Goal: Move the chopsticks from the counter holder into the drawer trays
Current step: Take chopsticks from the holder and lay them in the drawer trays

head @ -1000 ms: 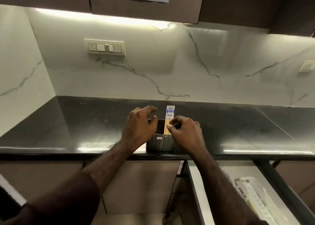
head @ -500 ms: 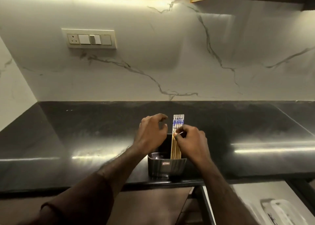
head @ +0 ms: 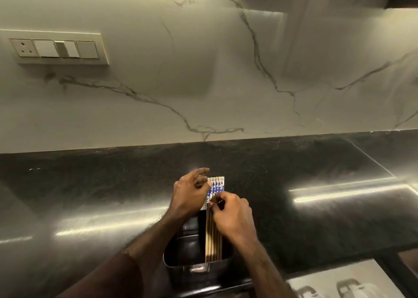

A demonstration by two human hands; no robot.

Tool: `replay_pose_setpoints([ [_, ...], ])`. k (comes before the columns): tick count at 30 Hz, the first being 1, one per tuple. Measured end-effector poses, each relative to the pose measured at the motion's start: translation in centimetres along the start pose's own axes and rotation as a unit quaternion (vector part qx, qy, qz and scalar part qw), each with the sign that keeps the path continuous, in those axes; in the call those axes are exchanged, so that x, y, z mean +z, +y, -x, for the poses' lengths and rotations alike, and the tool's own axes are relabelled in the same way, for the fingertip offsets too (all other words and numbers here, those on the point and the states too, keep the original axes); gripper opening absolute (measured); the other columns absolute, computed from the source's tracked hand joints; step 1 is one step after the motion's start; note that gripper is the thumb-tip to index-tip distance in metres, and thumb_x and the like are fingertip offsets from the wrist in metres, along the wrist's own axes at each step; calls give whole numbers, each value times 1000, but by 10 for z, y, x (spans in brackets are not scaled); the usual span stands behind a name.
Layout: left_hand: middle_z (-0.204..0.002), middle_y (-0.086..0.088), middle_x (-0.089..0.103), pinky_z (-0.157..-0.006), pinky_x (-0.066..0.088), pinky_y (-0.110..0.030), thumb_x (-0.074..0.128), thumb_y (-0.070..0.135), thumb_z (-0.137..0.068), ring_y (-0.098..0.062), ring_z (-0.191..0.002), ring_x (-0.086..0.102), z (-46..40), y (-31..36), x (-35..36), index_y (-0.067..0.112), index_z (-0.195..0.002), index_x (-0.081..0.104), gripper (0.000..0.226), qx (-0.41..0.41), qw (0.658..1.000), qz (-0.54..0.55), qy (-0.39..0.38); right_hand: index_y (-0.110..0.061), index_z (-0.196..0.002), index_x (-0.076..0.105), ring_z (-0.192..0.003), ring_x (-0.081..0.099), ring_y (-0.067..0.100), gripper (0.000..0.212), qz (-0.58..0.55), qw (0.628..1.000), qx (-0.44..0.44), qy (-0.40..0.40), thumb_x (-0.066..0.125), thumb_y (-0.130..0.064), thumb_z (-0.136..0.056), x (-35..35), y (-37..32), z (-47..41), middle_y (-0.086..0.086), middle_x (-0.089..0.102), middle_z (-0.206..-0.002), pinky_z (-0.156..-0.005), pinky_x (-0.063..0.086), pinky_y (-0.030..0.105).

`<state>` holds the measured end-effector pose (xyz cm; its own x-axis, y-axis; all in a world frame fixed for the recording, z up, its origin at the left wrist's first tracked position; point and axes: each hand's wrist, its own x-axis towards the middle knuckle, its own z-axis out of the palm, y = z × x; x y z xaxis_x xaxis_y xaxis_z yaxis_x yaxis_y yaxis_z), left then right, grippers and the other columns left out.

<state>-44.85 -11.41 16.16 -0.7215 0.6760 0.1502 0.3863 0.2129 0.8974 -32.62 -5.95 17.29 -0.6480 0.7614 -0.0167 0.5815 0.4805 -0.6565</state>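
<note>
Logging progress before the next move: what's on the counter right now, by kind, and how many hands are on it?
Chopsticks: 6 tops showing, standing together in the holder
Holder: 1, dark, at the counter's front edge
Hands: 2, left hand and right hand, both at the chopsticks
Total: 9

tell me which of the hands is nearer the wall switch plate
Left. The left hand sits on the switch plate side of the chopsticks; the right hand pinches them on their far side.
</note>
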Motion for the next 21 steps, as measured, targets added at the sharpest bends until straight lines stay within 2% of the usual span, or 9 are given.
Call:
replay_pose_setpoints([
  [2, -90, 2, 77, -78, 60, -25, 68, 12, -86, -4, -82, 72, -2, -1, 2, 21, -119, 68, 35, -7, 999, 26, -19, -28, -105, 67, -84, 66, 5, 15, -1, 1000, 3, 6, 62, -31, -91, 1, 0, -1, -8, 71, -95, -80, 57, 30],
  [4, -74, 6, 75, -62, 57, -19, 69, 10, -85, -1, -69, 71, -4, 0, 3, 21, -110, 73, 27, -4, 999, 36, -26, -28, -104, 67, -83, 66, 5, 15, -1, 1000, 5, 10, 61, -29, -91, 1, 0, -1, -8, 70, -93, -80, 58, 30],
  [6, -78, 8, 76, -66, 59, -20, 72, 11, -83, 2, -70, 71, -7, 0, 3, 20, -103, 75, 23, -4, 999, 47, -26, -28, -103, 67, -82, 66, 6, 14, -1, 1000, 6, 12, 60, -28, -91, 3, 0, -3, -8, 70, -92, -79, 58, 31],
  [8, -83, 4, 77, -73, 60, -25, 74, 10, -81, -2, -75, 73, -8, -1, 2, 19, -103, 76, 23, -8, 998, 59, -32, -28, -101, 68, -79, 66, 4, 12, -2, 1000, 8, 15, 61, -28, -92, 4, 1, -5, -9, 70, -89, -77, 58, 29],
  [12, -81, 0, 78, -75, 61, -29, 77, 5, -78, -9, -75, 74, -8, -4, -1, 15, -103, 75, 26, -9, 997, 66, -47, -28, -97, 69, -73, 64, 0, 9, -5, 1000, 10, 23, 63, -30, -90, 8, 2, -5, -12, 68, -82, -70, 56, 21],
  [16, -80, -3, 78, -75, 62, -34, 78, 4, -77, -14, -74, 75, -10, -5, -6, 17, -100, 74, 27, -14, 995, 75, -65, -28, -95, 70, -68, 62, -4, 9, -4, 1000, 7, 31, 65, -32, -89, 8, 3, -7, -16, 66, -76, -60, 46, 11],
  [18, -81, -4, 78, -75, 62, -37, 79, 4, -76, -16, -75, 75, -11, -5, -7, 18, -99, 74, 28, -15, 994, 81, -71, -27, -94, 71, -68, 61, -3, 10, -1, 999, 5, 35, 65, -32, -89, 8, 2, -7, -15, 67, -77, -60, 47, 12],
  [21, -82, -6, 78, -76, 62, -41, 80, 2, -74, -19, -76, 75, -11, -5, -7, 18, -98, 74, 29, -25, 992, 99, -75, -25, -94, 72, -71, 64, 1, 12, -2, 999, 4, 38, 63, -31, -89, 8, 1, -8, -11, 70, -80, -67, 54, 20],
])
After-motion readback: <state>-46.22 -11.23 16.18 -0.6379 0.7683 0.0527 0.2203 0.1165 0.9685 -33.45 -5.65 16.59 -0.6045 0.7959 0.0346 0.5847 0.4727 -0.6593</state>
